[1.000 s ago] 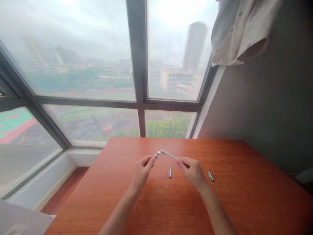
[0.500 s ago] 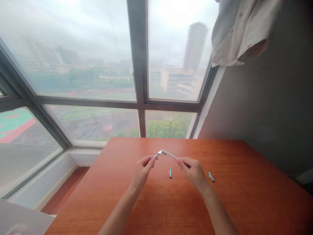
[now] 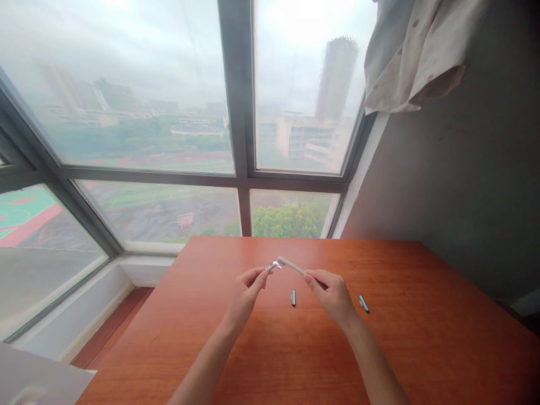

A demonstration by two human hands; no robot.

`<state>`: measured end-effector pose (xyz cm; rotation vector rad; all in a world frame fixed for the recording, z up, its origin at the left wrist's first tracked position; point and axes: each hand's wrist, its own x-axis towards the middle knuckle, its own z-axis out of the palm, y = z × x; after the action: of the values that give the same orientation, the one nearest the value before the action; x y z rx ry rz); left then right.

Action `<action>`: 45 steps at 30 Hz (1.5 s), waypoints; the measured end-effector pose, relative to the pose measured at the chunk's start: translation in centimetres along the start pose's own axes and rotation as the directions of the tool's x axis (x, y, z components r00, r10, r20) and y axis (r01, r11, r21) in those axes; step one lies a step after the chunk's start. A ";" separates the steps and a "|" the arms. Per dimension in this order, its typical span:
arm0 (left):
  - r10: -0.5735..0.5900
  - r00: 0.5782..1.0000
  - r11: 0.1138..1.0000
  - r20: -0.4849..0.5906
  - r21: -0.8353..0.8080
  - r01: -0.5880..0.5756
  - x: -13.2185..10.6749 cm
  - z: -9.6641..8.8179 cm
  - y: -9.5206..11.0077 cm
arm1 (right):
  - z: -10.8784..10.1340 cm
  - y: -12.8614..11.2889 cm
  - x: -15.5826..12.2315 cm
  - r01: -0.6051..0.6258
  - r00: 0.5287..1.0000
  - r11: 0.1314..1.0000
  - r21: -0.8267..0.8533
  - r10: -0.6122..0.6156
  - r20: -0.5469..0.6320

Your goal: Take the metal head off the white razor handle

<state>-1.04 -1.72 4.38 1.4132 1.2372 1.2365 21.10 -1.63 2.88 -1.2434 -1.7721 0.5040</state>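
Note:
My left hand [image 3: 248, 289] is closed on the handle of a silver razor [image 3: 273, 265], whose bare head points up and right. My right hand [image 3: 331, 289] pinches the lower part of a slim pale stick with a short thicker head, which looks like a toothbrush [image 3: 292, 265]. The brush's head is right beside the razor's head; whether they touch I cannot tell. Both hands are raised over the table. Between them lies a green and black razor cartridge [image 3: 293, 297], and a second razor cartridge [image 3: 363, 304] rests to the right of my right hand.
The reddish-brown wooden table [image 3: 270, 360] reaches back to a large framed window [image 3: 244, 181]. A grey wall [image 3: 430, 169] stands on the right. A light shirt [image 3: 415, 62] hangs at the upper right.
The toothbrush has shifted slightly left, with its head at the end of the razor's head. My left hand and both cartridges look nearly unmoved.

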 end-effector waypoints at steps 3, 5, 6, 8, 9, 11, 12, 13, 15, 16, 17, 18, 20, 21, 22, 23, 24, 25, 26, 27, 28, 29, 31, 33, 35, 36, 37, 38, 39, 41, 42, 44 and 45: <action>-0.003 1.000 1.000 -0.016 0.002 0.003 0.1 -0.1 -0.1 | -0.2 -0.4 0.0 0.003 1.000 1.000 0.022 -0.004 0.026; -0.008 1.000 1.000 -0.028 0.004 0.008 0.1 -0.2 -0.2 | -0.4 -0.6 0.0 -0.001 0.999 0.999 0.044 -0.001 0.039; -0.010 0.999 1.000 -0.032 0.004 0.010 0.1 -0.2 -0.3 | -0.5 -0.7 0.0 -0.005 0.999 0.999 0.054 0.002 0.040; -0.008 0.999 1.000 -0.034 0.001 0.008 0.1 -0.2 -0.3 | -0.6 -0.7 0.0 -0.011 0.999 0.998 0.067 0.009 0.040; -0.005 1.000 1.000 -0.031 -0.003 0.005 0.1 -0.2 -0.3 | -0.5 -0.6 0.0 -0.013 0.999 0.998 0.068 0.011 0.040; 0.000 1.000 1.000 -0.023 -0.006 0.000 0.1 -0.2 -0.2 | -0.5 -0.5 0.0 -0.012 0.999 0.998 0.059 0.010 0.045; 0.001 1.000 1.000 -0.017 -0.005 -0.001 0.1 -0.2 -0.2 | -0.4 -0.5 0.0 -0.011 0.999 0.999 0.049 0.008 0.046; 0.000 1.000 1.000 -0.010 -0.004 0.000 0.1 -0.2 -0.2 | -0.4 -0.4 0.1 -0.008 0.999 0.999 0.037 0.007 0.045; -0.003 1.000 1.000 -0.001 0.000 0.003 0.0 -0.2 -0.1 | -0.4 -0.4 0.1 -0.004 1.000 1.000 0.011 0.004 0.031; -0.003 1.000 1.000 0.004 0.002 0.003 0.0 -0.1 -0.1 | -0.3 -0.3 0.1 -0.001 1.000 1.000 0.000 0.001 0.023; -0.001 1.000 1.000 0.010 0.003 0.001 0.0 -0.1 -0.1 | -0.3 -0.3 0.1 0.001 1.000 1.000 -0.008 0.000 0.014; 0.003 1.000 1.000 0.014 0.003 -0.003 0.0 -0.1 -0.1 | -0.3 -0.3 0.1 0.001 1.000 1.000 -0.012 -0.001 0.007; 0.012 1.000 1.000 0.024 0.006 -0.012 -0.1 0.0 0.0 | -0.3 -0.2 0.1 -0.001 1.000 1.000 -0.012 0.001 -0.011; 0.018 0.999 1.000 0.026 0.010 -0.019 -0.1 0.0 0.0 | -0.3 -0.1 0.1 -0.004 1.000 1.000 -0.013 0.004 -0.020; 0.024 0.999 1.000 0.026 0.018 -0.025 -0.1 0.0 0.1 | -0.2 0.0 0.0 -0.006 1.000 1.000 -0.016 0.006 -0.028; 0.029 0.999 0.999 0.026 0.029 -0.030 -0.1 0.0 0.1 | -0.2 0.0 0.0 -0.008 0.999 1.000 -0.022 0.007 -0.034; 0.034 0.999 0.999 0.026 0.041 -0.035 -0.2 0.1 0.2 | -0.2 0.0 0.0 -0.008 0.999 1.000 -0.030 0.007 -0.037; 0.039 0.999 0.998 0.026 0.051 -0.040 -0.2 0.1 0.3 | -0.2 0.1 0.0 -0.008 0.999 0.999 -0.038 0.007 -0.036; 0.043 0.999 0.997 0.023 0.057 -0.045 -0.2 0.1 0.4 | -0.1 0.1 0.0 -0.008 0.999 0.999 -0.044 0.006 -0.031; 0.048 0.999 0.997 0.017 0.060 -0.049 -0.2 0.2 0.4 | -0.1 0.1 0.0 -0.007 1.000 0.999 -0.049 0.006 -0.024; 0.052 0.999 0.997 0.007 0.060 -0.053 -0.2 0.2 0.4 | -0.1 0.1 0.0 -0.006 1.000 0.999 -0.054 0.006 -0.014; 0.056 0.998 0.997 -0.003 0.060 -0.056 -0.2 0.2 0.4 | -0.1 0.1 0.0 -0.004 1.000 0.998 -0.060 0.004 -0.005; 0.062 0.998 0.996 -0.022 0.059 -0.061 -0.2 0.3 0.4 | -0.2 0.2 0.0 0.003 1.000 0.997 -0.071 -0.002 0.011; 0.069 0.997 0.996 -0.031 0.064 -0.067 -0.2 0.3 0.3 | -0.3 0.3 0.0 0.012 1.000 0.997 -0.080 -0.010 0.022; 0.076 0.996 0.995 -0.036 0.074 -0.073 -0.2 0.3 0.2 | -0.4 0.3 0.0 0.018 0.999 0.996 -0.084 -0.016 0.029; 0.077 0.996 0.994 -0.038 0.079 -0.074 -0.2 0.4 0.1 | -0.4 0.3 0.0 0.021 0.999 0.996 -0.086 -0.018 0.031; 0.076 0.996 0.994 -0.039 0.083 -0.072 -0.2 0.4 0.1 | -0.5 0.3 0.0 0.023 0.999 0.996 -0.089 -0.020 0.031; 0.072 0.997 0.994 -0.040 0.087 -0.069 -0.2 0.4 0.0 | -0.5 0.3 0.0 0.024 0.999 0.995 -0.092 -0.021 0.033; 0.068 0.997 0.994 -0.041 0.091 -0.064 -0.2 0.4 0.0 | -0.5 0.2 0.0 0.024 0.999 0.995 -0.095 -0.021 0.034; 0.062 0.997 0.993 -0.045 0.101 -0.057 -0.2 0.4 0.0 | -0.6 0.1 0.0 0.022 0.999 0.995 -0.097 -0.018 0.036; 0.062 0.997 0.993 -0.048 0.106 -0.056 -0.2 0.4 0.0 | -0.6 0.1 0.0 0.022 0.999 0.995 -0.096 -0.018 0.037; 0.065 0.997 0.992 -0.052 0.113 -0.058 -0.2 0.3 0.0 | -0.7 0.0 0.0 0.024 0.999 0.996 -0.086 -0.020 0.043; 0.065 0.996 0.992 -0.056 0.115 -0.058 -0.2 0.3 0.0 | -0.7 -0.1 0.0 0.025 0.998 0.996 -0.080 -0.021 0.051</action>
<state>-0.78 -1.89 4.29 1.5166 1.3313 1.2753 21.66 -1.76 3.34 -1.2739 -1.8634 0.4578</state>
